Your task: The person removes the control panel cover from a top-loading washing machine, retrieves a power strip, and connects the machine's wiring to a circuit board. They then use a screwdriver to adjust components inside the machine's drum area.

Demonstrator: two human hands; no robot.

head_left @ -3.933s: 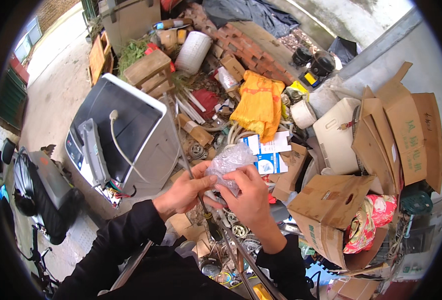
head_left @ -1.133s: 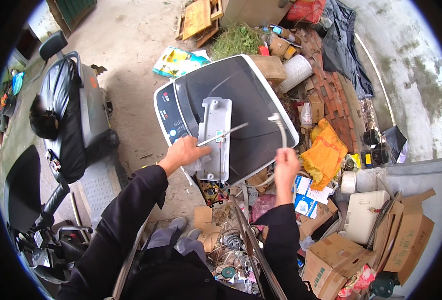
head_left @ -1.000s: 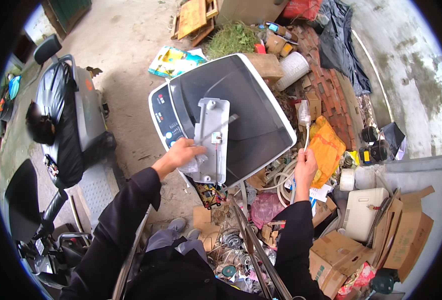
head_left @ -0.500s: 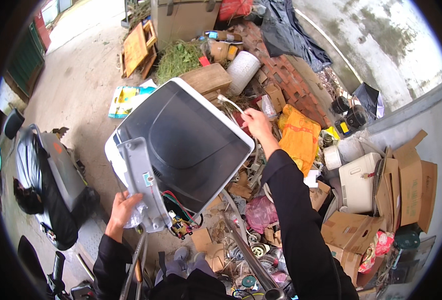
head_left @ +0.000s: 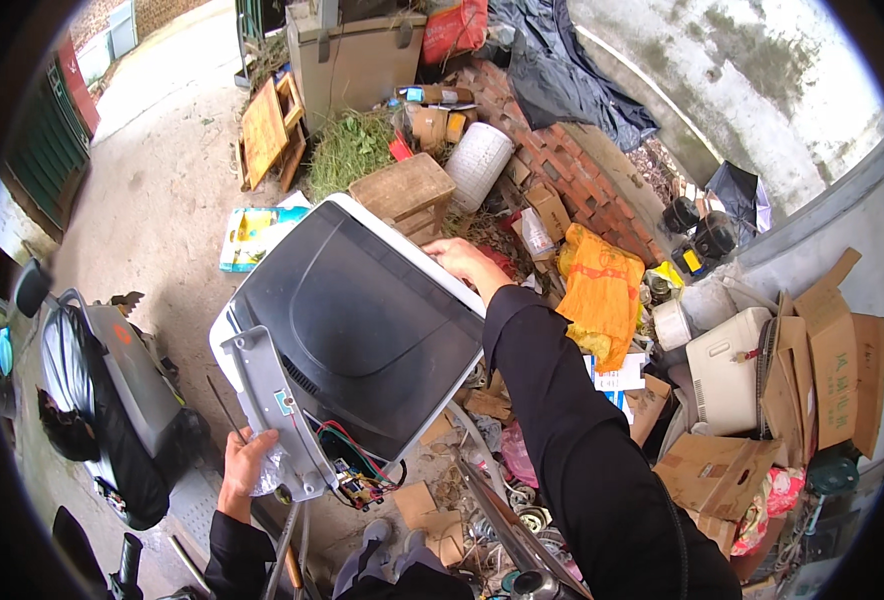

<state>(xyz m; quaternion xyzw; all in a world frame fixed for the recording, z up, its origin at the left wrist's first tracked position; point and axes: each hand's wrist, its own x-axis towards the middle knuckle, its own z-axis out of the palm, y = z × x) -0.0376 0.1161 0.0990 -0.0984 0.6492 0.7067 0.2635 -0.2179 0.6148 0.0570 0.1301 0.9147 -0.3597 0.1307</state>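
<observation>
In front of me stands a top-loading washing machine with a dark lid (head_left: 362, 310) and white rim. A grey control panel (head_left: 274, 415) is detached along its near left side, with coloured wires and a circuit part (head_left: 354, 485) exposed beside it. My left hand (head_left: 247, 465) is closed around what looks like a screwdriver (head_left: 226, 405), its thin shaft pointing up and left. Crumpled clear plastic (head_left: 270, 468) is bunched at the same hand, next to the panel. My right hand (head_left: 467, 265) is at the machine's far right rim, fingers bent; what they grip is hidden.
Beyond the machine are a wooden stool (head_left: 402, 190), a white cylinder (head_left: 480, 165) and cut grass (head_left: 350, 155). Scrap, an orange sack (head_left: 602, 285) and cardboard boxes (head_left: 717, 470) lie to the right. A scooter (head_left: 112, 390) stands left; a metal bar (head_left: 502, 530) is near me.
My right hand has moved left and lower onto the machine's rim; the white hose or cord end it held up is no longer visible. My left hand stays beside the panel.
</observation>
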